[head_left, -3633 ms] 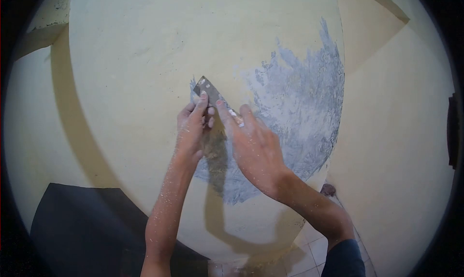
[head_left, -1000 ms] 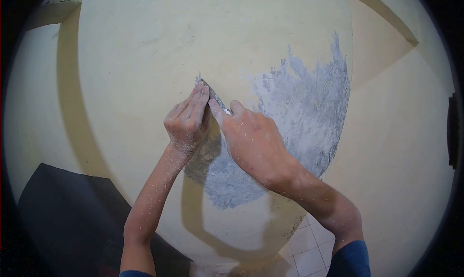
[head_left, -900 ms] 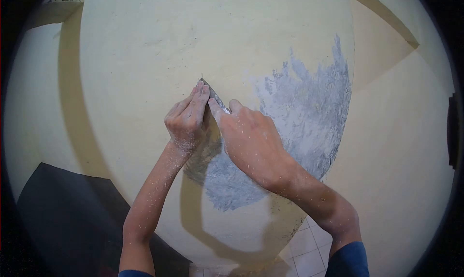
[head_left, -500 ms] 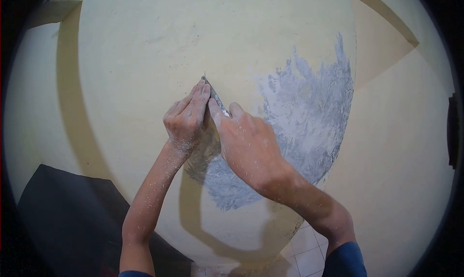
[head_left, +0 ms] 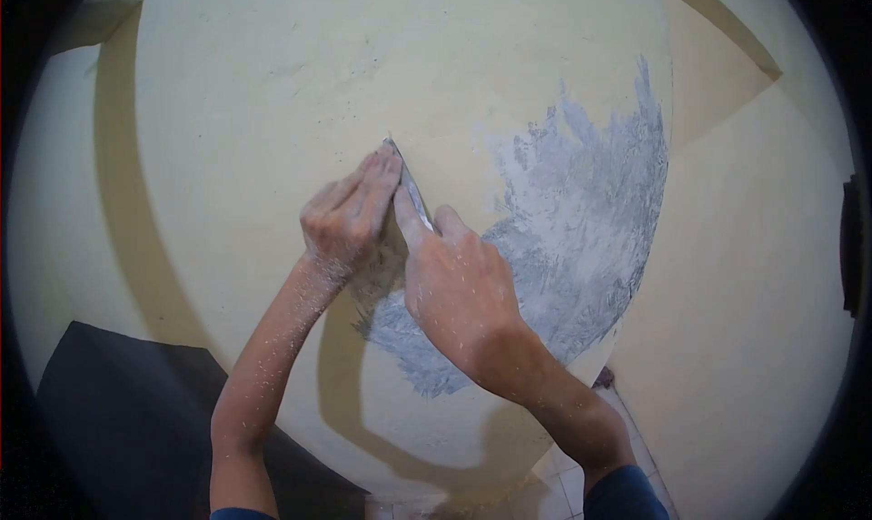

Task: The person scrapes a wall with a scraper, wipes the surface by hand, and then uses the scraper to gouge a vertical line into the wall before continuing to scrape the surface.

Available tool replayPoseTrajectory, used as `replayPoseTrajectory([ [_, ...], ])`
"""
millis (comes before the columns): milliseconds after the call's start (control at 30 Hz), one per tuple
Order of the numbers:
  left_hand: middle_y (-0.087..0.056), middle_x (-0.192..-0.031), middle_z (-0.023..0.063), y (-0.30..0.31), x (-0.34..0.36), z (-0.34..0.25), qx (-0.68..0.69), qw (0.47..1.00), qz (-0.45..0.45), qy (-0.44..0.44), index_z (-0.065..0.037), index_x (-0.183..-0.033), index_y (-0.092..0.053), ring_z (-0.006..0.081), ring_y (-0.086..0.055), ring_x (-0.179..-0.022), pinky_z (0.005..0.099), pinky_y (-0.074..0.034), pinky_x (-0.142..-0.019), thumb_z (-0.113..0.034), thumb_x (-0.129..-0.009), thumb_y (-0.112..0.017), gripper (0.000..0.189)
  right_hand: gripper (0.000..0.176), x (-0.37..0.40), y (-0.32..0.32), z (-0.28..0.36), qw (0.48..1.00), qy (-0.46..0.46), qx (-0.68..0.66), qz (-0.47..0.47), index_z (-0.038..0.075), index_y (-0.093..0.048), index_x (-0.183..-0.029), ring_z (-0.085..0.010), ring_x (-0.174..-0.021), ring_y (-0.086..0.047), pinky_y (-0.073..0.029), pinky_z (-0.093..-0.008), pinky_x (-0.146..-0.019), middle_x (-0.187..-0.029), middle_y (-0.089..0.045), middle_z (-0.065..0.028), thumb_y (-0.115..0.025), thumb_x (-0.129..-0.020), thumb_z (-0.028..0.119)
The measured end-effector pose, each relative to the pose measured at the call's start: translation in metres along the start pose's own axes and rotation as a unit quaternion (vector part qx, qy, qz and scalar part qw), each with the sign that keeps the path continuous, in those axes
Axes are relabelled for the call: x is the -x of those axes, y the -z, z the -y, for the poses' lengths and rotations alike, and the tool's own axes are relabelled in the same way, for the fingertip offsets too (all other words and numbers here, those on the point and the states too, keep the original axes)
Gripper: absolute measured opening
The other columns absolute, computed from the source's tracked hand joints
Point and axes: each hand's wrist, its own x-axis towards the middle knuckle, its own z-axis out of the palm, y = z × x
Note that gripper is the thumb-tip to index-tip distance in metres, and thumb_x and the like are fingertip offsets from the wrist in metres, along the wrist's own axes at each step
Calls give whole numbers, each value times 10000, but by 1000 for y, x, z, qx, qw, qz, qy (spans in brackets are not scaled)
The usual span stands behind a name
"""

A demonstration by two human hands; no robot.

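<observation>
A flat metal scraper blade [head_left: 414,196] is pressed against the cream-painted wall [head_left: 263,111], its tip by a small flake of paint. My right hand [head_left: 465,288] is closed round the scraper's lower end, with the index finger along it. The dusty fingers of my left hand [head_left: 352,207] are pressed together against the blade's upper left side, near the tip. A grey scraped patch [head_left: 581,211] spreads over the wall to the right of and below my hands. White specks cover both forearms.
A dark panel or sheet [head_left: 127,411] stands at the lower left. Pale floor tiles [head_left: 636,438] show at the bottom right. At the far right edge is a dark object [head_left: 851,247], and a ledge [head_left: 100,20] is at the upper left.
The view has shifted slightly. The scraper is a little more upright and shows more of its blade, and my right hand and forearm sit slightly further left in view.
</observation>
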Motion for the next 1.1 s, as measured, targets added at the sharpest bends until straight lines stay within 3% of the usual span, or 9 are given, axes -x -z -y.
replayPoseTrajectory([
  [167, -715, -1159, 67, 5, 5, 0, -3, 999, 24, -23, -83, -1100, -711, 162, -697, -1050, 260, -550, -723, -96, -823, -677, 279, 555, 10, -11, 9, 998, -35, -42, 11, -12, -366, -1434, -418, -883, -657, -545, -491, -783, -1073, -549, -233, -511, -900, 29],
  [367, -715, -1161, 72, 7, -23, 26, 6, 998, 17, -57, -78, -1095, -714, 164, -702, -1036, 250, -549, -700, -91, -816, -678, 281, 539, -8, -5, 18, 991, -13, -92, -99, -11, -435, -1396, -455, -809, -634, -533, -509, -729, -957, -568, -246, -507, -862, -2],
  [467, -718, -1150, 73, 7, -8, 16, 18, 998, 26, -60, -76, -1098, -712, 163, -704, -1029, 244, -546, -685, -88, -812, -678, 288, 550, 0, -10, 18, 994, -38, -86, -47, -43, -392, -1414, -435, -852, -653, -542, -497, -765, -1001, -562, -237, -528, -886, 32],
  [667, -715, -1154, 94, 15, -6, 17, 24, 994, 63, -81, -67, -1110, -704, 191, -709, -1028, 277, -558, -723, -64, -806, -687, 304, 540, 8, -16, 14, 989, -18, -112, -96, -13, -461, -1388, -441, -804, -636, -539, -499, -715, -918, -584, -234, -533, -853, 7],
  [733, -714, -1156, 92, 19, -9, 16, 16, 993, 80, -88, -68, -1110, -702, 190, -707, -1034, 274, -557, -725, -63, -803, -689, 307, 549, 10, -16, 12, 992, -25, -105, -70, -13, -417, -1411, -448, -833, -642, -535, -508, -753, -986, -581, -249, -524, -874, 25],
  [967, -718, -1141, 94, 14, -12, 23, 3, 995, 46, -91, -66, -1094, -699, 188, -715, -1006, 270, -561, -696, -67, -795, -696, 299, 533, 0, -15, 9, 990, -11, -111, -84, 15, -412, -1415, -457, -882, -638, -524, -521, -794, -1018, -590, -252, -514, -894, 53],
  [1067, -722, -1126, 101, 18, -19, 26, 0, 994, 48, -98, -60, -1078, -704, 190, -723, -980, 263, -563, -669, -62, -794, -697, 284, 520, -4, -16, 11, 989, -12, -80, -124, 37, -506, -1372, -415, -819, -627, -533, -473, -724, -919, -583, -205, -552, -854, 27],
  [1100, -723, -1123, 102, 17, -12, 23, 4, 994, 46, -104, -57, -1074, -705, 190, -724, -975, 262, -564, -664, -60, -792, -699, 283, 536, 0, -16, 12, 992, -22, -78, -96, 35, -479, -1383, -420, -833, -635, -535, -483, -741, -952, -580, -208, -560, -853, 36],
])
